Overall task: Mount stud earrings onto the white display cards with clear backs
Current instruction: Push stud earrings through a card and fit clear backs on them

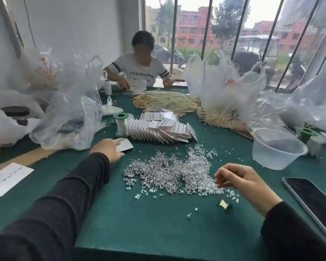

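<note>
A heap of silver stud earrings [158, 172] lies mid-table on the green cloth, with clear backs [199, 159] mixed in on its right side. My left hand [107, 148] is stretched forward and grips a blank white display card [125, 145] near a fanned row of filled cards [158, 131]. My right hand [239, 178] hovers at the heap's right edge, fingers curled and pinched together; whether something tiny sits between the fingertips cannot be made out. One loose stud [189, 215] lies near the front.
A clear plastic bowl [277, 147] stands at the right, a phone [314, 200] at the right edge, a thread spool [121, 124] behind my left hand. Plastic bags [68, 113] crowd both sides. A card with studs [4, 178] lies far left. Another person [139, 66] works opposite, behind pearl strands [166, 101].
</note>
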The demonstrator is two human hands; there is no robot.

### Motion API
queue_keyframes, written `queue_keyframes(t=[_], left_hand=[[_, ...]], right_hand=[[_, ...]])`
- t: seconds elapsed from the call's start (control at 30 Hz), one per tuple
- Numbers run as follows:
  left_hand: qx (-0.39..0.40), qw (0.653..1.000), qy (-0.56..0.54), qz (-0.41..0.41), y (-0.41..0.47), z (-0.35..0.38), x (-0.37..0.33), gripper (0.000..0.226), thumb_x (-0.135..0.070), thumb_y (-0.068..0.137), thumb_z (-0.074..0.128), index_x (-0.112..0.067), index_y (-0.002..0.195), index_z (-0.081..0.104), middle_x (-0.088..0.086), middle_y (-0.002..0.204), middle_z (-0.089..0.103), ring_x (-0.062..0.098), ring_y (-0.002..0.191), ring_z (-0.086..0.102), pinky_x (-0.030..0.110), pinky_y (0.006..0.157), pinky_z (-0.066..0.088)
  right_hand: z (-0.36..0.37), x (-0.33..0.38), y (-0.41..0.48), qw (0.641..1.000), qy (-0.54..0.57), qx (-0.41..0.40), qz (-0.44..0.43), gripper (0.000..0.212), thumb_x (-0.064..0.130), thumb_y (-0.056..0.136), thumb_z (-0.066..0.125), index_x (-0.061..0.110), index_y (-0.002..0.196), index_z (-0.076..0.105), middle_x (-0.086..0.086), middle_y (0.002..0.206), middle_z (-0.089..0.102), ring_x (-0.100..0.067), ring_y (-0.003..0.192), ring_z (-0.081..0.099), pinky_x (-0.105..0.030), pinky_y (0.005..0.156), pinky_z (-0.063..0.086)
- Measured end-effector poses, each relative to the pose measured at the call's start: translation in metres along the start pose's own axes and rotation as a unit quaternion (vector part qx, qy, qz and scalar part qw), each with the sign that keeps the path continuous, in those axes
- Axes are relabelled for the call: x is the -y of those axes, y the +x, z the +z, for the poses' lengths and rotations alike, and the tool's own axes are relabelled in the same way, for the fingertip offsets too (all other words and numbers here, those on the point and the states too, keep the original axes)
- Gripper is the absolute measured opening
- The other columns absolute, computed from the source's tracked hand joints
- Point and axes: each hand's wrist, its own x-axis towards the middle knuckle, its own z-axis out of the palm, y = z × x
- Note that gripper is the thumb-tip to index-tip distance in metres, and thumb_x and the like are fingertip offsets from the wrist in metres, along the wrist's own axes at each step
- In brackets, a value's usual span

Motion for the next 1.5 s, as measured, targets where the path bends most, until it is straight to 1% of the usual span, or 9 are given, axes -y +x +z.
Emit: queue_keyframes(t=[0.33, 0.43, 0.53, 0.67, 0.8, 0.97, 1.13, 1.27, 1.5], left_hand=[[-0.042, 0.995, 0.079, 0.039, 0.01, -0.002, -0.004, 0.024, -0.032, 0.089, 0.051, -0.023, 0.101, 0.069, 0.006, 0.109, 0.068, 0.026, 0.099, 0.06, 0.035, 0.087, 0.047], [-0.209, 0.972, -0.008, 0.105, 0.001, -0.012, -0.012, 0.021, -0.015, 0.088, 0.052, -0.008, 0.091, 0.071, 0.013, 0.088, 0.071, 0.031, 0.079, 0.062, 0.038, 0.075, 0.05], [-0.308, 0.9, -0.296, 0.083, -0.021, -0.025, -0.047, 0.009, -0.011, 0.082, 0.064, -0.007, 0.077, 0.071, 0.003, 0.07, 0.068, 0.023, 0.062, 0.062, 0.029, 0.061, 0.051], [-0.005, 0.609, -0.784, -0.117, -0.038, -0.022, -0.114, 0.003, -0.005, 0.081, 0.061, -0.004, 0.079, 0.061, 0.01, 0.071, 0.071, 0.02, 0.06, 0.069, 0.028, 0.049, 0.055], [0.15, 0.506, -0.838, -0.14, -0.058, 0.003, -0.171, 0.01, 0.003, 0.084, 0.053, 0.008, 0.091, 0.058, 0.014, 0.069, 0.07, 0.02, 0.058, 0.067, 0.028, 0.057, 0.058], [0.277, 0.694, -0.664, 0.03, -0.056, 0.014, -0.16, 0.005, -0.006, 0.078, 0.068, -0.005, 0.081, 0.063, 0.006, 0.067, 0.07, 0.014, 0.054, 0.065, 0.022, 0.053, 0.055], [0.083, 0.944, -0.284, 0.149, -0.039, 0.008, -0.127, 0.04, -0.03, 0.072, 0.074, -0.023, 0.11, 0.063, -0.007, 0.103, 0.066, 0.007, 0.093, 0.06, 0.02, 0.084, 0.046], [0.139, 0.959, -0.158, 0.19, -0.042, 0.02, -0.131, 0.061, -0.04, 0.073, 0.072, -0.024, 0.128, 0.052, -0.005, 0.128, 0.054, 0.011, 0.116, 0.047, 0.024, 0.1, 0.035], [0.03, 0.968, -0.208, 0.137, -0.04, 0.026, -0.137, 0.01, -0.029, 0.075, 0.072, -0.023, 0.084, 0.074, -0.007, 0.082, 0.063, 0.005, 0.075, 0.053, 0.019, 0.074, 0.042]], right_hand=[[0.02, -0.005, 0.073, 0.999, 0.04, 0.03, -0.008, 0.024, 0.018, 0.091, 0.05, 0.009, 0.079, 0.068, -0.004, 0.075, 0.07, -0.016, 0.07, 0.066, -0.021, 0.068, 0.055], [0.027, -0.005, 0.076, 0.998, 0.061, 0.016, -0.026, 0.022, 0.018, 0.09, 0.051, 0.007, 0.082, 0.068, -0.007, 0.076, 0.07, -0.017, 0.071, 0.065, -0.021, 0.067, 0.055], [0.032, -0.006, 0.073, 0.994, 0.099, -0.008, -0.039, 0.024, 0.029, 0.082, 0.055, 0.009, 0.086, 0.068, -0.008, 0.079, 0.069, -0.02, 0.074, 0.065, -0.025, 0.069, 0.056], [0.042, -0.007, 0.066, 0.972, 0.228, 0.039, 0.025, 0.057, 0.05, 0.069, 0.067, 0.011, 0.11, 0.061, -0.008, 0.1, 0.07, -0.023, 0.092, 0.066, -0.031, 0.075, 0.056], [0.053, -0.006, 0.061, 0.955, 0.296, -0.001, 0.032, 0.063, 0.049, 0.067, 0.071, 0.007, 0.112, 0.06, -0.012, 0.106, 0.069, -0.024, 0.096, 0.067, -0.032, 0.082, 0.055], [0.036, -0.013, 0.061, 0.921, 0.365, -0.122, 0.058, 0.026, 0.029, 0.073, 0.058, 0.012, 0.091, 0.065, -0.001, 0.08, 0.073, -0.015, 0.076, 0.067, -0.027, 0.068, 0.056], [0.021, -0.015, 0.065, 0.933, 0.31, -0.163, 0.083, 0.014, 0.02, 0.085, 0.056, 0.009, 0.091, 0.062, 0.004, 0.072, 0.073, -0.009, 0.066, 0.067, -0.028, 0.061, 0.057], [0.021, -0.018, 0.065, 0.943, 0.28, -0.15, 0.103, 0.013, 0.019, 0.089, 0.054, 0.01, 0.089, 0.064, 0.003, 0.073, 0.073, -0.01, 0.067, 0.067, -0.03, 0.065, 0.057], [0.026, -0.019, 0.062, 0.951, 0.271, -0.105, 0.104, 0.015, 0.018, 0.088, 0.054, 0.008, 0.087, 0.064, 0.001, 0.072, 0.073, -0.011, 0.064, 0.067, -0.024, 0.057, 0.057]])
